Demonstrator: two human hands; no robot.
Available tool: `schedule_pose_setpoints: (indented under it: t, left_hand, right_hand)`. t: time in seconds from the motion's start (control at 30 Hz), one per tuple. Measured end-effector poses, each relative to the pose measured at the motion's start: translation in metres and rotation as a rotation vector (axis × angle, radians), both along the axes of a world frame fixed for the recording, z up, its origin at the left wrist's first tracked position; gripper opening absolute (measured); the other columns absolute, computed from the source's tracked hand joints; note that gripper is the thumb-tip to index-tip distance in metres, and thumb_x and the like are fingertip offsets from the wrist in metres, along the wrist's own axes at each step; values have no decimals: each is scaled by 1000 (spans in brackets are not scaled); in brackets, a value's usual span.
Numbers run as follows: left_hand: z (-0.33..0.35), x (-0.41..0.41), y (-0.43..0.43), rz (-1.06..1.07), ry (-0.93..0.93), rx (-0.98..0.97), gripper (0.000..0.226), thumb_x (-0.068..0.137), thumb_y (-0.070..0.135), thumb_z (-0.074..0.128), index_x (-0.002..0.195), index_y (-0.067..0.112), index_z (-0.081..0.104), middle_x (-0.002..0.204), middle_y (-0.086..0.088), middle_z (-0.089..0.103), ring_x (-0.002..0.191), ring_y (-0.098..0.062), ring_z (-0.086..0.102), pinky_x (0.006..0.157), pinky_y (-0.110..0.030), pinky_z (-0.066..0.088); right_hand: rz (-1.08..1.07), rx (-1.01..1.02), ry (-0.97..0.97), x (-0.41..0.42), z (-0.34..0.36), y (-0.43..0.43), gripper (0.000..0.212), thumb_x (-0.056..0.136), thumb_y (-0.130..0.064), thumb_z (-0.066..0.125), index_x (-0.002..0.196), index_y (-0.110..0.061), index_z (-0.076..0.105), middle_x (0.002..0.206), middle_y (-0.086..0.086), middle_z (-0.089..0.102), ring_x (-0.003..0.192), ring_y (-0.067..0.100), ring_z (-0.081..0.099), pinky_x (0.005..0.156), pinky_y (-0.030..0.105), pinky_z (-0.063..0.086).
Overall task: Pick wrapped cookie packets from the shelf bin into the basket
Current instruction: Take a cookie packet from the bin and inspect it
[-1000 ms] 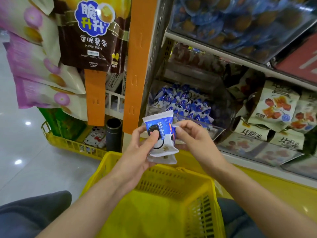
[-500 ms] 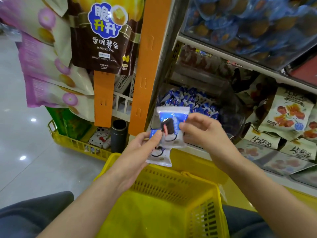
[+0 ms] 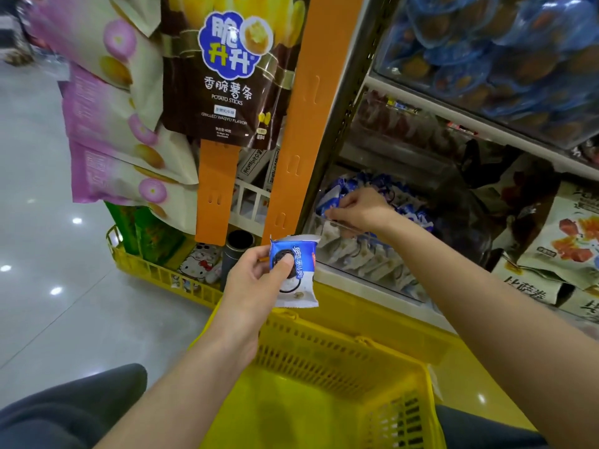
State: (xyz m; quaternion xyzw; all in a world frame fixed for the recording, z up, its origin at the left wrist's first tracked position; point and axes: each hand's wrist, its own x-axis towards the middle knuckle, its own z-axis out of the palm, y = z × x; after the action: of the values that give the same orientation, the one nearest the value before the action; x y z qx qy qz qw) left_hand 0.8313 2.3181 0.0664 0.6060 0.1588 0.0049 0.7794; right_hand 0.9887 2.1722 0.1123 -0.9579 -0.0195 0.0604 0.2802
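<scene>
Background: shop aisle, glossy grey floor (image 3: 48, 222) on the left, hanging potato-stick bag (image 3: 223, 69) above, stocked shelves on the right.
Bin (image 3: 372, 260): clear plastic, on the lower shelf level, filled with blue-and-white binned packets (image 3: 418, 215).
Left hand (image 3: 256, 280): grip clenched on the held packet (image 3: 293, 270), thumb across its face, just above the far rim of the yellow basket (image 3: 324, 354).
Right hand (image 3: 356, 209): inside the bin, fingers curled down among the binned packets; grasping one or only touching, cannot tell.
Risk, drop point: held packet close to the rim line; if released here, probably a fall between basket and shelf.
Risk, slip: smooth wrapper, hold mostly by the thumb, attention likely on the bin.
Risk, spill: a quick pull by the right hand, and perhaps neighbouring packets dragged over the low front wall.
</scene>
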Motion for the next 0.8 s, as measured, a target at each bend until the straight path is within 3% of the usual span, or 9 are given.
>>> schedule_pose_setpoints:
  t: [0.13,0.23,0.3,0.37,0.47,0.57,0.67,0.73,0.8]
  left_hand:
    - [2,4,2,21,-11,5,29,90,26,57,118,19,55,94,4,69,78,0,63,63,-15,41]
    - [3,5,3,24,-18,-2,29,90,27,57,118,21,55,93,6,68,73,3,63,61,-14,41]
    - [3,6,3,20,-20,-3,29,90,28,57,118,22,55,94,5,68,74,2,63,60,-14,42]
    - [4,7,2,18,-24,-2,27,90,28,57,116,22,55,93,5,67,69,7,63,55,-11,44]
    - [4,6,-1,9,-17,-4,27,90,28,57,115,22,54,97,3,67,75,4,63,59,-13,46]
    - [0,3,-4,-7,-1,-13,28,89,28,58,115,20,54,94,2,67,76,2,64,64,-18,46]
    - [-3,2,-7,-33,11,15,28,88,29,59,113,18,54,79,3,60,58,1,59,49,-10,44]
    - [-5,1,-9,-71,19,47,24,87,29,59,109,20,54,80,3,60,54,4,58,49,-10,43]
    - [-7,-2,-13,-131,5,77,22,87,27,60,107,19,54,91,1,65,65,6,61,51,-9,44]
  right_hand:
    - [124,-135,104,7,1,8,13,85,-29,64,81,-17,62,64,2,63,58,11,60,57,17,47]
    - [135,-93,64,12,5,11,18,83,-29,68,89,-12,67,67,-5,60,58,3,55,40,6,40]
    - [130,-16,90,14,0,9,21,81,-26,70,94,-10,64,75,-3,64,66,8,62,52,4,47]
    - [108,94,189,12,-5,7,20,80,-23,71,92,-12,60,88,8,69,77,20,70,73,23,57]
    - [92,131,242,7,-3,6,14,83,-24,69,86,-16,58,95,12,69,78,19,70,70,27,59]
    - [89,5,4,-8,4,5,15,89,-29,59,95,-16,60,97,2,64,83,13,62,72,24,52]
    - [110,153,-385,-48,7,1,17,93,-25,52,105,-17,61,90,-8,61,79,3,56,69,16,47]
    - [179,300,-407,-81,5,-3,15,93,-29,48,100,-22,59,87,-10,61,79,3,58,68,12,47]
    - [254,344,-251,-111,-2,-8,22,88,-41,46,99,-28,59,89,-11,63,81,1,58,71,14,49]
